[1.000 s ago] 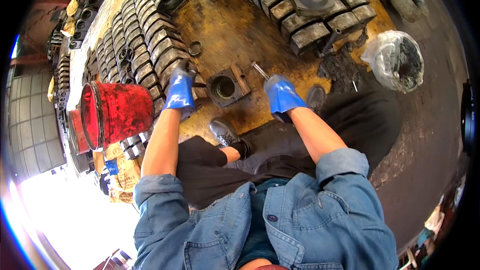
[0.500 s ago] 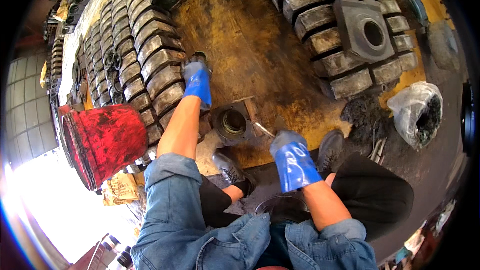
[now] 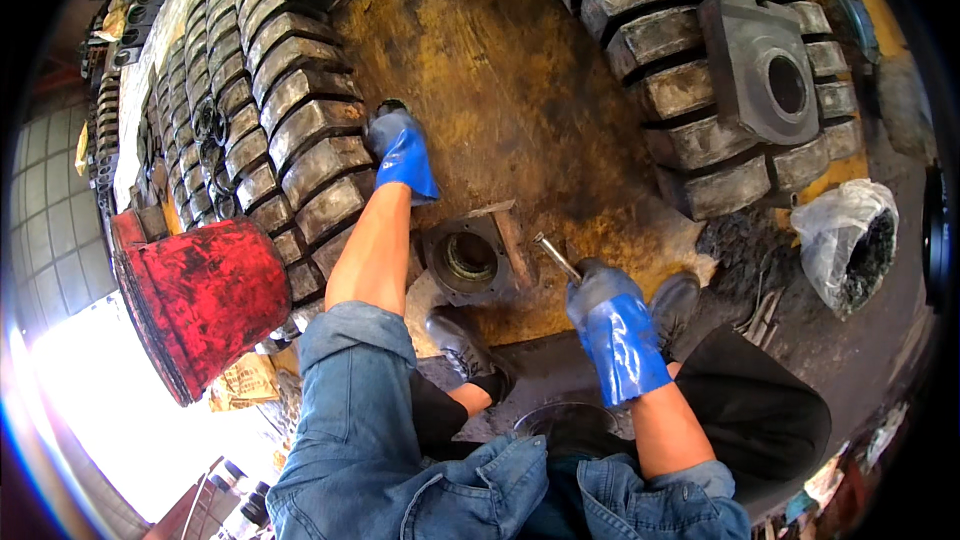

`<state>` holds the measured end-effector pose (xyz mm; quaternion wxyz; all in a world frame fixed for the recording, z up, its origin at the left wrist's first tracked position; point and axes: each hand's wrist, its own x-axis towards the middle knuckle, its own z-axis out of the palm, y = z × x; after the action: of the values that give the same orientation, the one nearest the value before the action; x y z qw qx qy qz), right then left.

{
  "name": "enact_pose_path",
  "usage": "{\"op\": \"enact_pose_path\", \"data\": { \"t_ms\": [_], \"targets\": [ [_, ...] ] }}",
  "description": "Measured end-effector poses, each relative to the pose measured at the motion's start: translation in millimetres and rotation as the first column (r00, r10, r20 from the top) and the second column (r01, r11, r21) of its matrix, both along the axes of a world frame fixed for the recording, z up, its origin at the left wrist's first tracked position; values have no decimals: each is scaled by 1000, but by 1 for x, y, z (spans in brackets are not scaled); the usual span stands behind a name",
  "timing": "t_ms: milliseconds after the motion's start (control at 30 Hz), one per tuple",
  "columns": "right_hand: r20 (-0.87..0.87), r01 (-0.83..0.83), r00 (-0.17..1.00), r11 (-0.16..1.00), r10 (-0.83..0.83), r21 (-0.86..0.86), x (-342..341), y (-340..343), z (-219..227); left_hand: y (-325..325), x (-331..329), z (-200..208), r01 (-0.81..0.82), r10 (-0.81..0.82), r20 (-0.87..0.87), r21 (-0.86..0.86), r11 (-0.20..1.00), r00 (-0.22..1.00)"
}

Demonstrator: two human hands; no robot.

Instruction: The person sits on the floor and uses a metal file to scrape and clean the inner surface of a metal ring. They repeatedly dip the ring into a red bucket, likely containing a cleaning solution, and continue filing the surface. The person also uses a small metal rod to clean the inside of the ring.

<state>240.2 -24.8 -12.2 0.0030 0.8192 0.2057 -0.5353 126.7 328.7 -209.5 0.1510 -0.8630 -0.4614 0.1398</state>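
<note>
My left hand (image 3: 398, 140), in a grey and blue rubber glove, reaches forward beside the nearest row of blocks. Its fingers are closed around a small dark round part (image 3: 391, 106), mostly hidden by the glove. In my right hand (image 3: 607, 305), gloved alike, is a metal rod-like tool (image 3: 557, 257), its bright end pointing up and left. Between the hands, near my feet, a dark square block with a round bore (image 3: 466, 256) lies on the stained board (image 3: 470, 90). A short wooden strip (image 3: 514, 248) lies against its right side.
Rows of stacked metal blocks (image 3: 318, 130) line the left. Another stack (image 3: 690, 155) at the right carries a bored square plate (image 3: 765, 70). A smeared red bucket (image 3: 205, 295) stands at the left; a clear plastic bag (image 3: 850, 240) with dark contents lies at the right.
My right hand has moved right and slightly toward me, and the tool's tip now points more upward, away from the bored block. My left hand stays by the blocks, its wrist turned a little.
</note>
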Motion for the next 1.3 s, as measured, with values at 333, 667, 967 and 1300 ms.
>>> {"op": "enact_pose_path", "data": {
  "t_ms": [333, 667, 967, 1300],
  "targets": [
    [-38, -8, 999, 1000, 9, 28, 7, -7, 15, -25, -11, 56, 11, 426, 629, -568, 823, 650],
    [5, 188, 980, 941, -197, 283, -7, -57, -34, -113, 1, 211, 624, 197, 903, -409, 666, 382],
    [-601, 826, 503, 138, -621, 547, 13, -85, 128, -198, -45, 370, 599, 387, 849, -527, 603, 359],
    [-738, 838, 544, 291, -398, 461, 12, -119, 252, -172, -99, 343, 826, 570, 792, -461, 324, 219]
  ]
}}
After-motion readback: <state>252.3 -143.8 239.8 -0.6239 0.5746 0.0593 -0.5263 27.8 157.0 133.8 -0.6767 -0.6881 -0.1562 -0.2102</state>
